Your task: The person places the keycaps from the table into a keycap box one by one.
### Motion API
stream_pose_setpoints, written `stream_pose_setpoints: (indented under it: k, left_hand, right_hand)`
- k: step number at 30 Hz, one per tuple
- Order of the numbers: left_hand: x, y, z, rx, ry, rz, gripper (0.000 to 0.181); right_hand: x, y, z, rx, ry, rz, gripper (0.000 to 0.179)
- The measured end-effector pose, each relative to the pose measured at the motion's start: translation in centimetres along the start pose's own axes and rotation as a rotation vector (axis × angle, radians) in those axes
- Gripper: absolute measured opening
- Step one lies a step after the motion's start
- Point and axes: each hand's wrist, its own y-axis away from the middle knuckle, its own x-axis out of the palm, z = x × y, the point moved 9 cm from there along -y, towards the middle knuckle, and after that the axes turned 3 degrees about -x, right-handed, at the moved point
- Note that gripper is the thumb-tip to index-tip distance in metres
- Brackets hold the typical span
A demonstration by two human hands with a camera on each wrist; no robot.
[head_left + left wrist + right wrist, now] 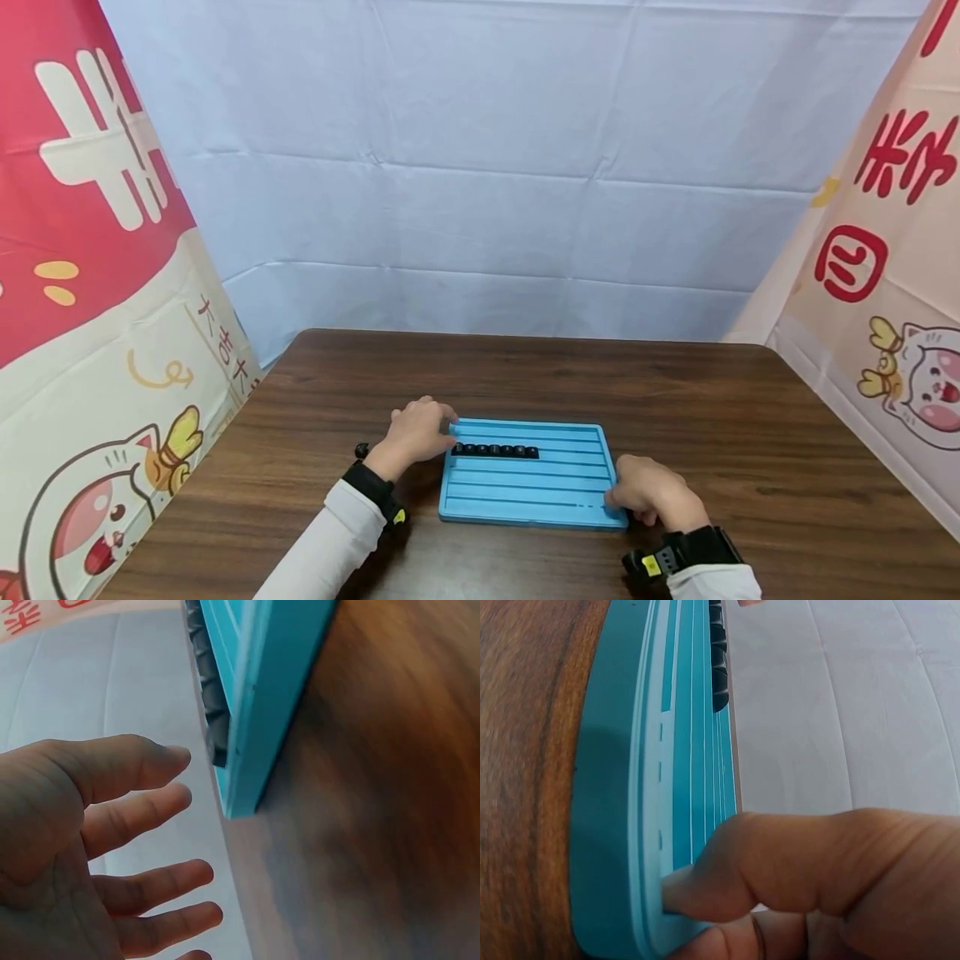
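A flat light-blue ridged tray (525, 490) lies on the table, with grooves running from side to side. In one upper groove stands a row of several small black pieces (495, 451) that look like keycaps, starting at the tray's left side. My left hand (420, 429) is by the upper left corner, fingers spread; in the left wrist view its thumb (142, 761) appears apart from the tray's edge. At the lower right corner my right hand (651, 487) grips the tray, thumb (705, 889) on the rim and the other fingers curled beside it, partly hidden.
The brown wooden table (360, 367) reaches around the tray on all sides. A pale blue cloth (480, 208) hangs behind it. Printed cloths, one red and cream (90, 333) and one pinkish (847, 333), hang at the left and right.
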Motion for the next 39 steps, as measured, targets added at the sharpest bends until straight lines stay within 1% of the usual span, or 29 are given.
stream_pose_setpoints:
  k: [5,10,15,19,26,35,39]
  left_hand:
    - [0.0,0.2,1.3,-0.042,-0.002,-0.008,0.024]
    - [0.1,0.4,2.1,-0.074,-0.025,-0.013,0.022]
    - [-0.2,0.9,2.9,-0.100,-0.036,-0.026,0.021]
    - [-0.6,1.2,3.7,-0.135,-0.045,-0.035,0.022]
    - [-1.0,1.8,5.4,-0.190,-0.058,-0.030,0.025]
    - [-1.7,3.0,7.2,-0.227,-0.039,-0.008,0.026]
    - [-2.1,3.4,8.1,-0.259,-0.026,0.005,0.024]
  right_hand:
    - [-0.1,0.1,0.0,-0.008,0.000,-0.001,0.016]
    - [-0.1,0.0,0.0,-0.007,0.005,-0.002,0.016]
    - [-0.1,0.0,0.1,-0.011,0.007,-0.005,0.016]
    - [-0.1,0.1,0.1,-0.015,0.000,-0.004,0.016]
    - [-0.2,0.1,0.0,-0.007,0.002,0.002,0.016]
    - [-0.2,0.1,0.1,-0.011,0.007,0.009,0.015]
    - [-0.2,0.1,0.1,-0.012,0.005,0.014,0.016]
